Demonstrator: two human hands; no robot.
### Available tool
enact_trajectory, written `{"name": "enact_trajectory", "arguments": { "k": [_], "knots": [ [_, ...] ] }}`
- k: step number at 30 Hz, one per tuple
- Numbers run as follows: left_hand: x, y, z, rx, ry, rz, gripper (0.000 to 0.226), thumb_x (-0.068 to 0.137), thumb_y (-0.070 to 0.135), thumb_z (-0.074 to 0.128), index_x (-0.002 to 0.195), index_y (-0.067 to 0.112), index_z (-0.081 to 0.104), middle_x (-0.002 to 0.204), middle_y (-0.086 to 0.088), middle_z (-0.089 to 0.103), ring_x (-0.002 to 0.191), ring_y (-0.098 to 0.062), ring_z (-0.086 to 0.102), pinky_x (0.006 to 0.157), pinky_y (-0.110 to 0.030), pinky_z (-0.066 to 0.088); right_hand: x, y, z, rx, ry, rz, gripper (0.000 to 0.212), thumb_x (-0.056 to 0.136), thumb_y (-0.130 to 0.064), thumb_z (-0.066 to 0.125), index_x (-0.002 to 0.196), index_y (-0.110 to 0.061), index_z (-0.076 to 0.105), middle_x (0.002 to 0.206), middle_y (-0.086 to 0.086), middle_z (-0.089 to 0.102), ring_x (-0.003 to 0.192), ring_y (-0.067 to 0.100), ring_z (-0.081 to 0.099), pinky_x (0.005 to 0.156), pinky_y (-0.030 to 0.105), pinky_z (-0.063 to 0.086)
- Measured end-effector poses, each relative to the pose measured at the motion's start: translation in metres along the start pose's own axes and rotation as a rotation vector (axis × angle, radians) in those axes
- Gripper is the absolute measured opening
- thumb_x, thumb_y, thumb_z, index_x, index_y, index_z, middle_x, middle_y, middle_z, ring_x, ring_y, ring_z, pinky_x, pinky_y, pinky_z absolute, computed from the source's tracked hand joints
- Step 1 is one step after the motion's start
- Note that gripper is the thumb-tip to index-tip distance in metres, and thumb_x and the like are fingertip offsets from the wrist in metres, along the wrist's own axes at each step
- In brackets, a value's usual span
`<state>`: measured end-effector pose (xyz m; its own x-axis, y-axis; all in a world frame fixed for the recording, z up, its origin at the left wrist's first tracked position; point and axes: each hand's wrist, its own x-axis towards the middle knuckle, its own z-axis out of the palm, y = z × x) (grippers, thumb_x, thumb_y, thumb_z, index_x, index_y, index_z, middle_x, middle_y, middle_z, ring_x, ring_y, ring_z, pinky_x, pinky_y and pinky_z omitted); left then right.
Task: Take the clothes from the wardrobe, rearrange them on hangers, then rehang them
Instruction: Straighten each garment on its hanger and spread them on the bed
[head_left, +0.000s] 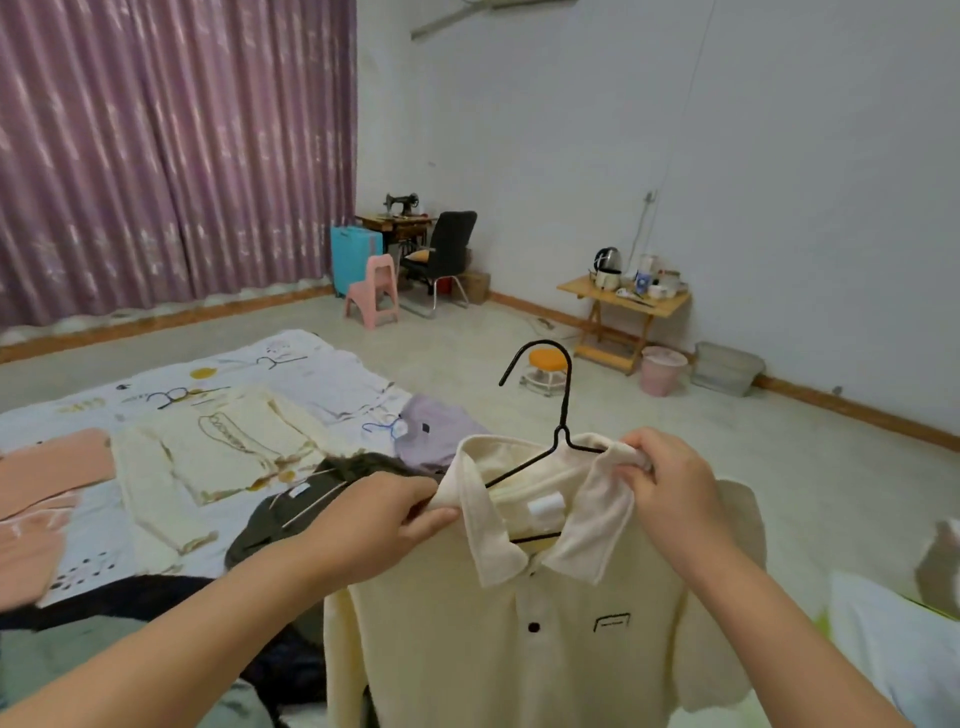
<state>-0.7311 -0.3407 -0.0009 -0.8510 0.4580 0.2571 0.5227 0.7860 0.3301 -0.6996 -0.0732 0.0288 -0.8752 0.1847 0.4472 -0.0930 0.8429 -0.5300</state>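
A cream polo shirt (519, 639) hangs front and centre on a black wire hanger (558, 436), held up in the air over the near edge of the bed (322, 374). The left hand (384, 519) pinches the left shoulder and collar, fingers curled round the cloth. The right hand (670, 478) grips the right side of the collar, bunching it in a closed fist. The hanger's hook stands clear above the collar, tilted left; its lower bar shows only through the neck opening, and its shoulders are hidden inside the shirt. The shirt's hem runs off the bottom of the view.

Just behind the left hand lies a dark olive garment (291, 519) with thin metal rods across it, partly covered by the forearm. Beyond that, a lilac shirt (441, 431) sits bunched at the bed's edge, and a cream sweater (223, 457) lies flat on the patterned sheet. Pink clothes (47, 493) are cut off at the left border.

To the right of the bed the floor (779, 467) lies open out to the wall. An orange stool (548, 364) stands there behind the hook, with a pink bucket (662, 371) and a folding counter (623, 306) crowded with small items too small to name. A pale blurred shape at the lower right is hard to make out.
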Motion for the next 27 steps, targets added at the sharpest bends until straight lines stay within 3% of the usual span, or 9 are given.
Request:
{"name": "enact_trajectory", "arguments": {
  "k": [5, 9, 14, 17, 21, 24, 27],
  "knots": [
    [0.069, -0.009, 0.023, -0.093, -0.127, 0.089, 0.037, 0.094, 0.044, 0.045, 0.062, 0.025, 0.039, 0.054, 0.008, 0.040, 0.050, -0.006, 0.037, 0.050, -0.022, 0.023, 0.059, 0.035, 0.011, -0.024, 0.025, 0.020, 0.011, 0.078, 0.000, 0.065, 0.078, -0.010, 0.062, 0.077, 0.001, 0.055, 0.081, 0.027, 0.053, 0.075, 0.041, 0.041],
    [0.133, -0.012, 0.037, -0.098, -0.091, 0.134, 0.038, 0.094, 0.038, 0.045, 0.063, 0.018, 0.040, 0.052, 0.005, 0.037, 0.049, -0.009, 0.031, 0.053, -0.027, 0.021, 0.112, 0.064, 0.018, -0.065, 0.042, 0.053, 0.012, 0.078, -0.002, 0.065, 0.077, -0.013, 0.060, 0.077, 0.000, 0.056, 0.081, 0.027, 0.054, 0.074, 0.041, 0.042],
    [0.208, -0.004, 0.061, -0.255, -0.016, 0.107, 0.047, 0.092, 0.031, 0.050, 0.053, 0.020, 0.026, 0.045, 0.007, 0.037, 0.047, -0.010, 0.032, 0.046, -0.024, 0.021, 0.170, 0.109, 0.028, -0.108, 0.071, 0.125, 0.009, 0.082, -0.005, 0.059, 0.085, -0.013, 0.061, 0.088, 0.007, 0.061, 0.091, 0.029, 0.052, 0.083, 0.044, 0.041],
    [0.250, 0.000, 0.080, -0.250, 0.000, 0.091, 0.046, 0.092, 0.034, 0.050, 0.053, 0.020, 0.027, 0.044, 0.003, 0.029, 0.047, -0.012, 0.030, 0.047, -0.025, 0.017, 0.198, 0.141, 0.037, -0.104, 0.059, 0.149, 0.015, 0.085, -0.006, 0.056, 0.097, -0.013, 0.063, 0.098, 0.008, 0.062, 0.099, 0.029, 0.050, 0.085, 0.039, 0.038],
    [0.312, 0.011, 0.109, -0.238, 0.011, 0.087, 0.046, 0.092, 0.035, 0.049, 0.054, 0.020, 0.028, 0.044, 0.003, 0.026, 0.045, -0.012, 0.029, 0.046, -0.025, 0.019, 0.235, 0.190, 0.049, -0.060, 0.108, 0.158, 0.032, 0.088, -0.006, 0.056, 0.120, -0.010, 0.058, 0.119, 0.007, 0.059, 0.114, 0.025, 0.046, 0.087, 0.021, 0.028],
    [0.362, 0.026, 0.135, -0.210, 0.021, 0.068, 0.047, 0.093, 0.034, 0.048, 0.054, 0.019, 0.027, 0.044, 0.002, 0.026, 0.043, -0.014, 0.026, 0.047, -0.027, 0.017, 0.264, 0.234, 0.055, -0.042, 0.100, 0.183, 0.047, 0.090, -0.009, 0.055, 0.136, -0.011, 0.044, 0.137, 0.005, 0.047, 0.129, 0.022, 0.038, 0.104, 0.025, 0.026],
    [0.421, 0.048, 0.161, -0.204, 0.054, 0.012, 0.046, 0.093, 0.034, 0.047, 0.055, 0.018, 0.026, 0.046, 0.002, 0.028, 0.045, -0.013, 0.025, 0.052, -0.032, 0.019, 0.296, 0.285, 0.057, -0.014, 0.045, 0.201, 0.053, 0.092, -0.014, 0.052, 0.141, -0.019, 0.035, 0.145, -0.001, 0.038, 0.134, 0.018, 0.032, 0.109, 0.033, 0.028]
  ]
}}
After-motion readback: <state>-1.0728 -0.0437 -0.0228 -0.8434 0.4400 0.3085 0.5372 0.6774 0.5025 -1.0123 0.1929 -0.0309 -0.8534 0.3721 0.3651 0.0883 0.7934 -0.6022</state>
